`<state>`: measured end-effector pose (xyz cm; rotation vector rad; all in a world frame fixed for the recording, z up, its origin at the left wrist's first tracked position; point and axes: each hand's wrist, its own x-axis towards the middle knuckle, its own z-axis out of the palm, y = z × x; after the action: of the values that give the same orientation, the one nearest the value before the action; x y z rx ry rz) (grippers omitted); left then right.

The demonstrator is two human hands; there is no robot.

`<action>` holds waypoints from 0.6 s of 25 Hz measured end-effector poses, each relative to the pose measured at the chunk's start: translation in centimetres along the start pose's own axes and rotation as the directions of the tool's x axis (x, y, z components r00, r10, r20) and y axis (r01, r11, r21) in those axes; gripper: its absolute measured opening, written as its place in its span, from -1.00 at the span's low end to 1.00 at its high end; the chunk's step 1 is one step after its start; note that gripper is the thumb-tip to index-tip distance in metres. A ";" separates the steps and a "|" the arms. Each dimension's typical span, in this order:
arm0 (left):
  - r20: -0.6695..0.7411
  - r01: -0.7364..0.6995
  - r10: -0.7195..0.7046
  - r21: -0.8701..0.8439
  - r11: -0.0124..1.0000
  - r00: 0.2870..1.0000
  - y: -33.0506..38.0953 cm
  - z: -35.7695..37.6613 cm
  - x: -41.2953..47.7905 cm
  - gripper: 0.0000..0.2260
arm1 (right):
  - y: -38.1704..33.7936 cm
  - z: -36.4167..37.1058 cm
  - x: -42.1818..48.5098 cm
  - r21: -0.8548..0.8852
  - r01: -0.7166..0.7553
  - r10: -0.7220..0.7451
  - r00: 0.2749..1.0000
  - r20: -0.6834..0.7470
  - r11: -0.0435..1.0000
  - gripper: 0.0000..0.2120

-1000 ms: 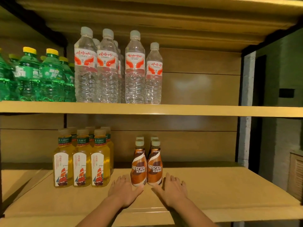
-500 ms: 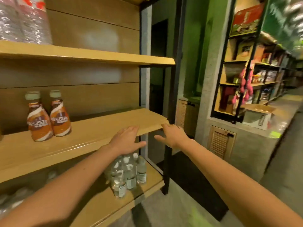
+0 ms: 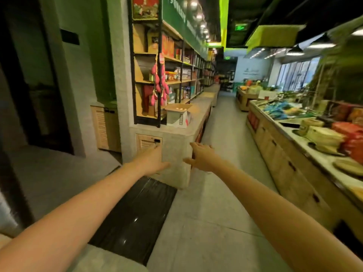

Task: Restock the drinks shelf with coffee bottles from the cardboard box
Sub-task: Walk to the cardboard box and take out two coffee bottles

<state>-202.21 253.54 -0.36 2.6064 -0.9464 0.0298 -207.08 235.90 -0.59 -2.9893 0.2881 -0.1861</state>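
An open cardboard box (image 3: 179,116) with its flaps up stands on a grey concrete ledge (image 3: 198,107), ahead and left of centre. Pale bottle caps show inside its top. Both my arms stretch forward at mid-height. My left hand (image 3: 152,160) and my right hand (image 3: 202,157) are empty with fingers spread, well short of the box and below it in the view. The drinks shelf and its coffee bottles are out of sight.
Stocked shelving (image 3: 176,71) runs along the left above the ledge, with pink items (image 3: 160,89) hanging by the box. A wooden counter (image 3: 290,163) loaded with packaged goods lines the right. A grey floor aisle (image 3: 222,173) runs between them. A black mat (image 3: 135,213) lies below.
My view has swung right, away from the drinks shelf and down the aisle. Both hands have left the shelf edge and now reach out toward the box's ledge.
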 end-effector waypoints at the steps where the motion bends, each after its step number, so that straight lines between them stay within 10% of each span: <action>1: 0.010 -0.013 0.013 -0.025 1.000 1.000 2.0 1.4 3.2 -0.55 | 3.4 -0.5 1.4 -0.016 -0.025 0.025 1.000 0.004 1.000 -0.36; 15: 0.005 -0.155 0.156 0.110 0.982 0.988 14.6 11.6 43.5 -0.37 | 33.9 -2.7 25.3 -0.172 -0.168 0.168 0.986 -0.015 0.971 -0.35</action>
<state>-178.85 212.37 -0.11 2.6236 -1.1766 0.1304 -188.94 197.57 -0.01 -3.1136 0.5834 -0.1510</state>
